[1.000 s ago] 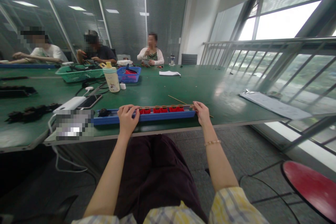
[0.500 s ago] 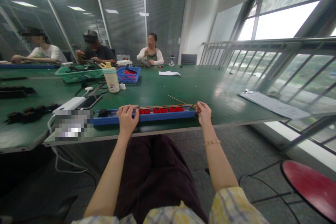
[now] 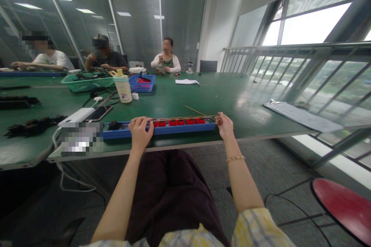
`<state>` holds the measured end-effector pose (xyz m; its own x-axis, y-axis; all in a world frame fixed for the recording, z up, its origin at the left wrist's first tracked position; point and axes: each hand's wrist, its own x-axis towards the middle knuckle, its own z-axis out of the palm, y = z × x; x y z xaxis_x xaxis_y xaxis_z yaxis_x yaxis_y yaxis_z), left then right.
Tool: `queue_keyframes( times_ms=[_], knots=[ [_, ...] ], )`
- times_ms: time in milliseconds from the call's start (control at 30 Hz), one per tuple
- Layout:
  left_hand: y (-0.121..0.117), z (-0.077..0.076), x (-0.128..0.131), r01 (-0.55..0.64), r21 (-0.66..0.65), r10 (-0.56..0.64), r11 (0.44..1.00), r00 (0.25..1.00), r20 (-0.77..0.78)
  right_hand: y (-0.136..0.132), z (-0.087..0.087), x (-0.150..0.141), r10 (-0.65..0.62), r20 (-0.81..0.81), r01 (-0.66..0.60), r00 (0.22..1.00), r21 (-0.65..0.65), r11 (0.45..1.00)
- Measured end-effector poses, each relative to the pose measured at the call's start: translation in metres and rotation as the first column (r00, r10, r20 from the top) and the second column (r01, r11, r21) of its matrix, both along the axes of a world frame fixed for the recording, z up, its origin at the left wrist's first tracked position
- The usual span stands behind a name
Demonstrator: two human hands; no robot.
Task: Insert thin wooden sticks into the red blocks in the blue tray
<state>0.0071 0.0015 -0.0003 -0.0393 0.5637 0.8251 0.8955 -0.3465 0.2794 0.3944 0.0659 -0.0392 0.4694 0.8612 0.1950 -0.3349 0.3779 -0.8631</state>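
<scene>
Grasping a long blue tray point(image 3: 179, 128), left hand point(image 3: 140, 133) curled over it; right hand point(image 3: 224, 125) clasping its end

Blue tray point(image 3: 159, 135), red pieces point(image 3: 176, 122), green tabletop point(image 3: 203, 100), yellow plaid sleeve point(image 3: 261, 227)

Smooth blue plastic tray point(image 3: 130, 134), glossy green tabletop point(image 3: 232, 102)

Plastic water bottle point(image 3: 123, 89) (yellow-capped)
</scene>
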Motion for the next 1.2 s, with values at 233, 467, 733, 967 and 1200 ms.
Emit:
queue_keyframes(
  times_ms=[233,467,733,967,1200],
  knots=[
    [-0.0007,0.0006,0.0010,-0.008,-0.012,0.008,1.000,1.000,0.002,0.0011,-0.0036,-0.0031,0.044,0.060,-0.046,0.997,0.031,0.998],
    [-0.0011,0.0010,0.0011,-0.005,-0.006,0.005,1.000,1.000,0.000,0.0000,-0.0019,-0.0018,0.023,0.016,-0.023,1.000,0.014,1.000],
    [-0.0009,0.0013,0.0019,-0.007,-0.008,0.007,1.000,1.000,-0.002,-0.0008,-0.0003,0.0029,-0.056,-0.056,0.056,0.997,0.011,0.998],
    [0.0000,-0.0005,0.0016,-0.017,0.004,0.017,1.000,1.000,-0.013,-0.0020,0.0021,0.0057,-0.133,-0.127,0.137,0.983,0.022,0.990],
    [0.0013,-0.0011,0.0014,-0.033,0.007,0.033,0.999,0.999,-0.025,-0.0020,0.0041,0.0036,-0.183,-0.129,0.185,0.975,0.008,0.983]
  ],
)
